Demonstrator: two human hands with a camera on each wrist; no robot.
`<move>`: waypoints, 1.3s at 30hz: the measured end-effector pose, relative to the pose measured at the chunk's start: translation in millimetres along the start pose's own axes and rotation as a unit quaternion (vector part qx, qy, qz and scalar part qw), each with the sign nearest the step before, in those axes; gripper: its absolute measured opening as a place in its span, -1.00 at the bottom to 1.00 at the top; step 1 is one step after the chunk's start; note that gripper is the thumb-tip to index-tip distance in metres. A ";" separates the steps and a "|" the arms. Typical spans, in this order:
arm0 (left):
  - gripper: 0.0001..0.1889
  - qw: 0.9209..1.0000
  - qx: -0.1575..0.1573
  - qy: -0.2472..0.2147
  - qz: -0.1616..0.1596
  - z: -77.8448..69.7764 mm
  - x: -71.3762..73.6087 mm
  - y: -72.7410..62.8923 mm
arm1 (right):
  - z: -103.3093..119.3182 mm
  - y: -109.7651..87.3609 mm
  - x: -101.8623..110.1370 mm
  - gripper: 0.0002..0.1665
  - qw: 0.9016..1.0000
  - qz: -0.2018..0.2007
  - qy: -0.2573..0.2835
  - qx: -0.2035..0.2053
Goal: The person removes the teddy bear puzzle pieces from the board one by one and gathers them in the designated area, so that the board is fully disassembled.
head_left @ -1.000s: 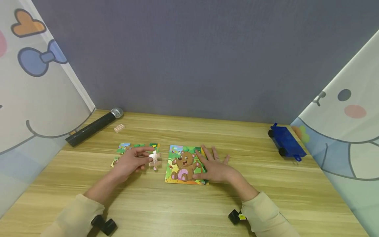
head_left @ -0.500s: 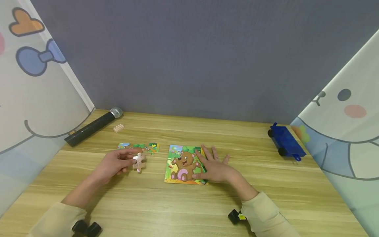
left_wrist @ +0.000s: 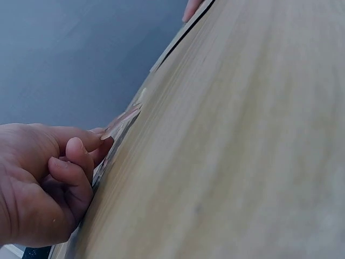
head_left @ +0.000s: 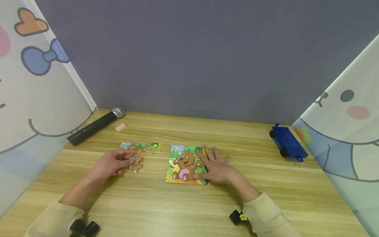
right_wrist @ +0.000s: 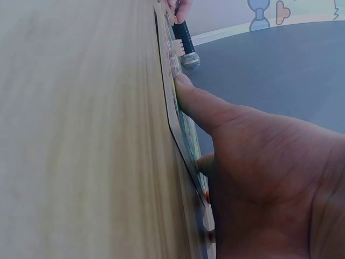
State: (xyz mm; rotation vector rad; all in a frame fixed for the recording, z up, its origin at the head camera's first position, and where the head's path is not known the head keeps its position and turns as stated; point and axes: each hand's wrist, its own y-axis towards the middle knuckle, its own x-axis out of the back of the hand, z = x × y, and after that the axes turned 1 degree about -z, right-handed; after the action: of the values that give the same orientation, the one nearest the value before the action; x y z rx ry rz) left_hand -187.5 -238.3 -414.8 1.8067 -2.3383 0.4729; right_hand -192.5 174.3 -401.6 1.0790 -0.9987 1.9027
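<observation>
In the head view my left hand [head_left: 111,164] pinches a brown puzzle piece [head_left: 136,164] between thumb and fingers, low over the table. The left wrist view shows that puzzle piece [left_wrist: 121,123] edge-on and tilted at the fingertips. Just beyond the hand lie several joined or loose puzzle pieces [head_left: 155,148] in green, yellow and brown, partly hidden by the fingers. My right hand [head_left: 217,169] rests with spread fingers on the right side of a square bear picture board [head_left: 185,164]. In the right wrist view the thumb [right_wrist: 197,100] presses on the board's face.
A black microphone [head_left: 94,127] with a silver head lies at the back left, with a small pale toy brick [head_left: 120,127] beside it. A blue toy wagon [head_left: 288,141] stands at the right. A grey panel [head_left: 192,59] rises behind the wooden table [head_left: 177,210].
My left hand has moved left, away from the bear board, carrying the puzzle piece, which has turned from its pale look to show its brown face. My right hand stays on the board.
</observation>
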 end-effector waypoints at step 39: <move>-0.56 0.998 0.029 0.044 -0.028 -2.7 -1.7 0.2 | 2.2 -0.5 0.2 0.22 1.000 0.002 0.001 -0.001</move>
State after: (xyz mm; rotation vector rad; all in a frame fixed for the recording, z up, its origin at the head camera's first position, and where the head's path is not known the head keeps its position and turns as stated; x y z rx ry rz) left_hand -187.5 -235.7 -412.8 1.8330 -2.2315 0.6062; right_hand -191.4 172.7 -400.5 1.0745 -1.0030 1.9050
